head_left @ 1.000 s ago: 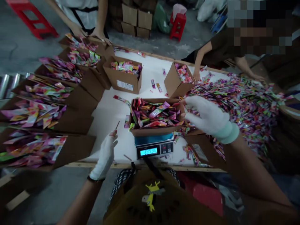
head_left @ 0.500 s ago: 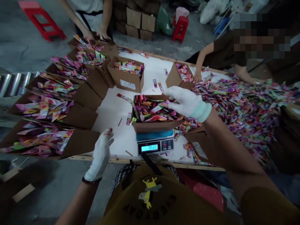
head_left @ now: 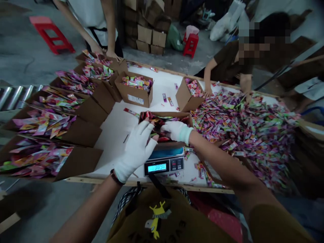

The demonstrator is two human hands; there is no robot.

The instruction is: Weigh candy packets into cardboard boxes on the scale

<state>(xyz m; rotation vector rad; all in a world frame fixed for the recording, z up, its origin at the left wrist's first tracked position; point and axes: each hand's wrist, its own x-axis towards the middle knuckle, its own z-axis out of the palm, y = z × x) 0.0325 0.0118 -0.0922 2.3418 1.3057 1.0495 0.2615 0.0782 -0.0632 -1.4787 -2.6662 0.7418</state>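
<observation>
Okay, your gloved left grip (head_left: 135, 152) and right grip (head_left: 177, 131) both reach into the brown box (head_left: 165, 115) of bright packets (head_left: 162, 126). The fingers curve down over the packets, but I cannot tell if they hold any. The box sits on a digital scale (head_left: 164, 166) on the white worktop (head_left: 113, 145), just beside a big heap of packets (head_left: 240, 135).
</observation>
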